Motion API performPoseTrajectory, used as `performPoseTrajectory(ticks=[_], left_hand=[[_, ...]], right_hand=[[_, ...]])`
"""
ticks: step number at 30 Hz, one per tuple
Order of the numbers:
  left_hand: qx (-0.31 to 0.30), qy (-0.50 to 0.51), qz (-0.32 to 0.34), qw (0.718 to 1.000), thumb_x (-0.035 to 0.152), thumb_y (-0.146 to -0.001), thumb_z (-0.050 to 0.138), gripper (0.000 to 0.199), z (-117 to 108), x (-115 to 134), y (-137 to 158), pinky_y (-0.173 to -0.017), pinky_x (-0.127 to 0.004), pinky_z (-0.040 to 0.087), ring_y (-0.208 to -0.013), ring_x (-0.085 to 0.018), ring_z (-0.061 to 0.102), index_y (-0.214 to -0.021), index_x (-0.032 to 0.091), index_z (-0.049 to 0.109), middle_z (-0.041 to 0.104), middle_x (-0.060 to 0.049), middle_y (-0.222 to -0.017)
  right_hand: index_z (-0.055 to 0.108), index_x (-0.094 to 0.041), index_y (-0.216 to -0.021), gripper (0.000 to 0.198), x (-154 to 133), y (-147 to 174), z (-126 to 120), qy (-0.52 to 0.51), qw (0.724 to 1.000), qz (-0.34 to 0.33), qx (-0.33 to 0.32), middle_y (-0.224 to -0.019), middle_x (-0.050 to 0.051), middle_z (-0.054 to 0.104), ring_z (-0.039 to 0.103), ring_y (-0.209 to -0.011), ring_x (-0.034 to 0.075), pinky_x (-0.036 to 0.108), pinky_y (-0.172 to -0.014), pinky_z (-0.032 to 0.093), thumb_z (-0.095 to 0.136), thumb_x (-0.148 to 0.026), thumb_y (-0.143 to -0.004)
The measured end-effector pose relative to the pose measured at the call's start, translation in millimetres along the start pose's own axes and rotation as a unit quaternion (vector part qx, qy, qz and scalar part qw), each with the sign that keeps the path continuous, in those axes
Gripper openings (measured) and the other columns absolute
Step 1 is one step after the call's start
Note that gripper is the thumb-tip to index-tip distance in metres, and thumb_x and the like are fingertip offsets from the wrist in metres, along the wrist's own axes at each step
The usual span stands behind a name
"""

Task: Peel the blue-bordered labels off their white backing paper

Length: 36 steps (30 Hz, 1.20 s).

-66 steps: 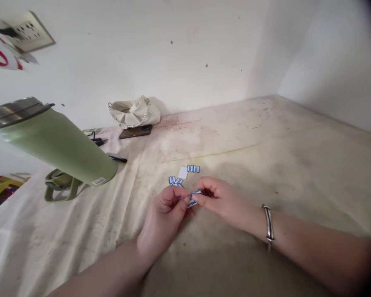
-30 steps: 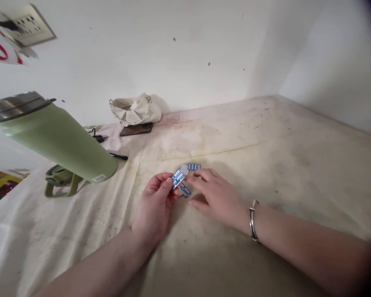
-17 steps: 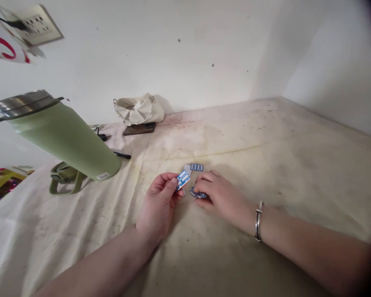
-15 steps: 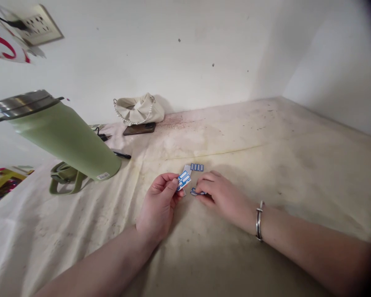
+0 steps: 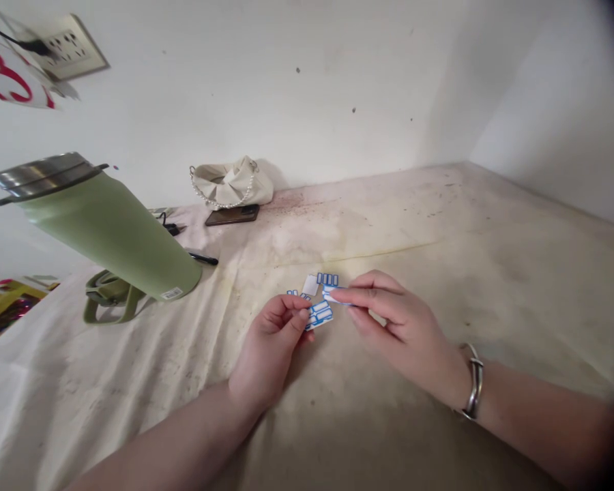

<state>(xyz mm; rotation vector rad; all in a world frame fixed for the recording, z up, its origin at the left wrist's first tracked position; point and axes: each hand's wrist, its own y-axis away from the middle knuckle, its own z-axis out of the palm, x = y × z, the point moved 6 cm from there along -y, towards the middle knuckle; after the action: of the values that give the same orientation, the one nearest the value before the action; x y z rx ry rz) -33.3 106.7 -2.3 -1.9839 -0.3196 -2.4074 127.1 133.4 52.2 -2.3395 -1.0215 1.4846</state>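
Pinched between the thumb and fingers of my left hand (image 5: 271, 344) is a small sheet of blue-bordered labels (image 5: 320, 314), tilted with its printed face up. My right hand (image 5: 402, 320) pinches another label piece (image 5: 332, 294) with white, blue-edged boxes, just above and beside the left one; whether the two touch I cannot tell. Beyond them on the cloth lie a strip of blue-edged labels (image 5: 328, 279) and a blank white piece (image 5: 310, 285). More blue-edged bits (image 5: 292, 293) show behind my left fingertips, partly hidden.
A tall green tumbler (image 5: 117, 232) with a steel lid stands at the left, beside a green strap-like holder (image 5: 107, 300). Behind it are a black pen (image 5: 203, 259), a phone (image 5: 232, 215) and a white pearl-chained bag (image 5: 235, 183). A wrinkled cream cloth (image 5: 440, 273) covers the table up to the wall.
My right hand has lifted a label piece off the cloth and moved slightly up and right. The left hand's sheet has turned flatter and shifted right, uncovering bits behind it.
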Motion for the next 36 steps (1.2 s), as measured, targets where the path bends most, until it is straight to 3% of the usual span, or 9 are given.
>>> performPoseTrajectory(ticks=[4,6,9,12,21,26,36], left_hand=[[-0.033,-0.063,0.012,0.997,0.025,-0.078,0.063,0.008,3.1,-1.4,1.9,-0.058,-0.019,0.041,-0.060,-0.008,0.052,-0.082,0.019,0.061,0.060,0.002,-0.070],[-0.045,-0.077,0.019,0.996,0.023,-0.077,0.063,0.007,3.8,-2.3,2.8,-0.060,-0.021,0.043,-0.063,-0.009,0.054,-0.083,0.019,0.061,0.061,0.001,-0.072],[-0.052,-0.078,0.028,0.995,0.023,-0.077,0.063,0.008,4.4,-2.4,3.9,-0.060,-0.021,0.043,-0.064,-0.010,0.055,-0.083,0.019,0.061,0.063,0.000,-0.072],[-0.057,-0.089,0.033,0.994,0.026,-0.078,0.063,0.008,5.8,-1.0,5.0,-0.059,-0.020,0.041,-0.062,-0.009,0.053,-0.082,0.019,0.062,0.062,0.000,-0.070],[-0.057,-0.103,0.058,0.991,0.025,-0.079,0.062,0.008,6.9,2.0,7.4,-0.062,-0.020,0.042,-0.065,-0.010,0.055,-0.084,0.019,0.061,0.064,0.001,-0.071],[-0.063,-0.125,0.073,0.987,0.024,-0.079,0.062,0.007,9.7,3.8,9.1,-0.064,-0.020,0.042,-0.067,-0.009,0.055,-0.084,0.019,0.062,0.064,0.001,-0.073],[-0.070,-0.146,0.070,0.984,0.024,-0.078,0.063,0.007,10.2,4.4,10.6,-0.062,-0.020,0.044,-0.067,-0.010,0.057,-0.083,0.019,0.062,0.065,0.000,-0.073]], right_hand=[[0.059,-0.028,-0.108,0.028,-10.0,2.5,10.7,-0.033,0.997,-0.029,-0.064,-0.097,0.002,0.060,0.057,-0.081,0.013,0.026,-0.069,0.047,0.045,-0.015,-0.087],[0.057,-0.027,-0.107,0.028,-7.0,1.9,16.0,-0.032,0.996,0.001,-0.084,-0.096,0.000,0.062,0.058,-0.084,0.013,0.026,-0.074,0.046,0.045,-0.012,-0.087],[0.057,-0.024,-0.093,0.016,2.7,1.0,21.4,-0.005,0.993,0.063,-0.100,-0.083,-0.002,0.063,0.058,-0.072,0.012,0.025,-0.066,0.045,0.051,-0.014,-0.083],[0.057,-0.022,-0.079,0.007,8.6,0.4,22.9,0.028,0.991,0.083,-0.103,-0.074,-0.003,0.061,0.055,-0.065,0.012,0.024,-0.059,0.042,0.055,-0.016,-0.081],[0.051,-0.022,-0.102,0.026,33.5,6.4,29.9,-0.049,0.974,0.201,-0.090,-0.075,-0.002,0.058,0.052,-0.062,0.012,0.024,-0.057,0.042,0.060,-0.024,-0.077],[0.058,-0.021,-0.082,0.006,33.9,8.5,39.6,-0.073,0.968,0.200,-0.134,-0.068,-0.003,0.057,0.051,-0.061,0.011,0.023,-0.054,0.038,0.057,-0.026,-0.079],[0.058,-0.020,-0.077,0.008,32.5,4.9,34.0,-0.078,0.968,0.202,-0.125,-0.067,-0.003,0.057,0.048,-0.060,0.011,0.022,-0.053,0.036,0.058,-0.027,-0.079]])
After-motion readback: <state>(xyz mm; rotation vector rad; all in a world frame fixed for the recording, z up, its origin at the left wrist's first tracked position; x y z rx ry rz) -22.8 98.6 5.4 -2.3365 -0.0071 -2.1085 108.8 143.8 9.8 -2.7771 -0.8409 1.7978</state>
